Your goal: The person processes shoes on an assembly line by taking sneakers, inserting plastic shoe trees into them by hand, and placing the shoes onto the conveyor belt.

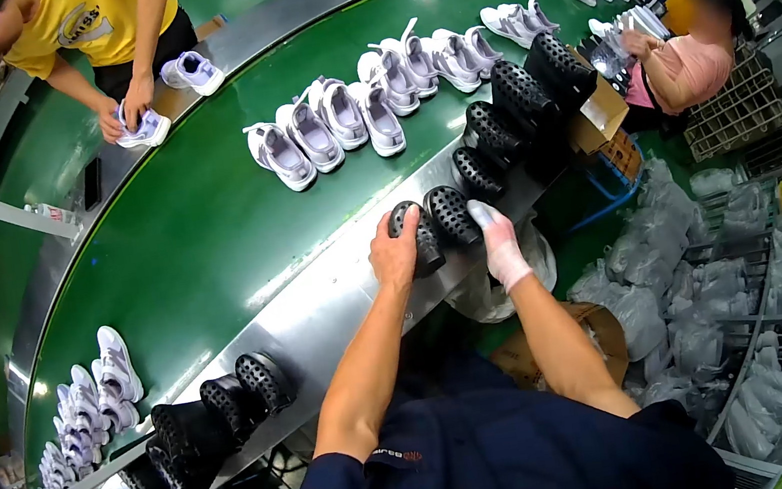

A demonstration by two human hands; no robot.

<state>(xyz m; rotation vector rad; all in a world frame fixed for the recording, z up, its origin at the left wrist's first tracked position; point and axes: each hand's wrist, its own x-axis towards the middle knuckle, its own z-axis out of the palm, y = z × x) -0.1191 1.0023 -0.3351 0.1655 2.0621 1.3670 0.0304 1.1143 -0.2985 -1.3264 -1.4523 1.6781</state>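
My left hand (396,250) is closed around a black, shoe-shaped form dotted with holes (427,251), at the steel edge of the line. A second black perforated form (451,213) stands right beside it, and my right hand (500,240) grips it from the right. White wrapping covers my right wrist, and a pale cover sits on the thumb. More black perforated forms (493,131) are lined up beyond my right hand along the same edge. Pale lilac-white sneakers (381,119) stand in a group on the green belt ahead.
The green conveyor belt (199,243) curves past, with more sneakers (116,367) at left. Black forms (265,382) stand on the near ledge. Co-workers in yellow (111,28) and pink (694,70) work opposite and to the right. Plastic-bagged items (654,246) pile at right.
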